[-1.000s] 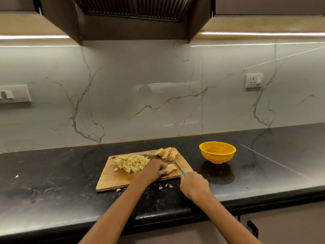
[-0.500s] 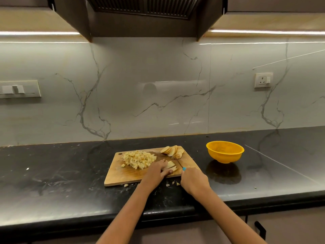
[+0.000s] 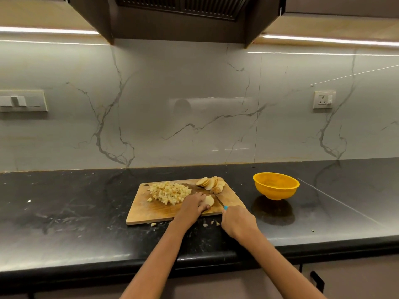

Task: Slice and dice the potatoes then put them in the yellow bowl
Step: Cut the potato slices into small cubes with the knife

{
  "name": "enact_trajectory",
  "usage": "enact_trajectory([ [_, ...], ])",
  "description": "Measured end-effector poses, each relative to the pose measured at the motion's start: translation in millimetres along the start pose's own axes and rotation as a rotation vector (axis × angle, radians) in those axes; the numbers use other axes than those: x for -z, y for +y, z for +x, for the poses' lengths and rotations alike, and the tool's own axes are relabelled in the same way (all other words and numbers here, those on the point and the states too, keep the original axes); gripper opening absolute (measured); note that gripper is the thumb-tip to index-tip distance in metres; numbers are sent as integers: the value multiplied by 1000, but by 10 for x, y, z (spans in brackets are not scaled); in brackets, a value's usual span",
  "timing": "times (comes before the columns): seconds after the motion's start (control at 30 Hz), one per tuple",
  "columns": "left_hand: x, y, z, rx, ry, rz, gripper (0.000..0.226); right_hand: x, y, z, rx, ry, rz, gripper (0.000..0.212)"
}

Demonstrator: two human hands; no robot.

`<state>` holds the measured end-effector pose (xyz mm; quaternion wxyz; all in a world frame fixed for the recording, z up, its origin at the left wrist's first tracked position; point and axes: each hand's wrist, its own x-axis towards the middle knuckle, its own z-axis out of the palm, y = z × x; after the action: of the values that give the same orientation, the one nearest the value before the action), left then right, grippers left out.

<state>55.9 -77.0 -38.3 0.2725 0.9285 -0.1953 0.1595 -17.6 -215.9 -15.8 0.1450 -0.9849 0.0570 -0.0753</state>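
A wooden cutting board [image 3: 151, 210] lies on the black counter. A heap of diced potato [image 3: 169, 192] sits on its left half, and several potato slices [image 3: 210, 182] lean together at its far right corner. My left hand [image 3: 193, 205] presses down on a small stack of slices [image 3: 209, 200] near the board's front. My right hand [image 3: 237, 221] grips a knife with a blue handle [image 3: 225, 207], its blade on the board just right of that stack. The yellow bowl [image 3: 276, 187] stands to the right of the board, with nothing seen inside.
A few potato bits [image 3: 208, 223] lie on the counter in front of the board. The counter's front edge [image 3: 194, 255] runs under my forearms. A marble backsplash with a socket [image 3: 323, 99] rises behind, and a hood hangs overhead.
The view has shifted, so the board and bowl sit further right in the frame. My hands keep the same grip on the slices and the knife.
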Motion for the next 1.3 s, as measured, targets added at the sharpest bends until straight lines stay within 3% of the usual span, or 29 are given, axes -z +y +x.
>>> enact_trajectory([
  [0.17,16,-7,42,-40,-9,-7,28,-3,-65,48,64,-25,-6,32],
  [0.33,3,-46,56,-38,4,-26,32,34,17,62,16,-7,46,34],
  [0.5,21,-45,15,-79,29,-104,22,45,-16,50,71,1,-11,34],
  [0.63,40,-48,2,-105,59,-126,19,142,10,11,45,11,89,32],
  [0.73,18,-52,-8,-90,81,-120,22,157,-34,-47,3,-31,178,34],
  [0.83,9,-59,-13,-64,98,-123,27,86,-97,-55,-21,-32,143,42],
  [1.3,12,-113,41,-48,72,-125,30,-79,-103,91,30,12,48,39],
])
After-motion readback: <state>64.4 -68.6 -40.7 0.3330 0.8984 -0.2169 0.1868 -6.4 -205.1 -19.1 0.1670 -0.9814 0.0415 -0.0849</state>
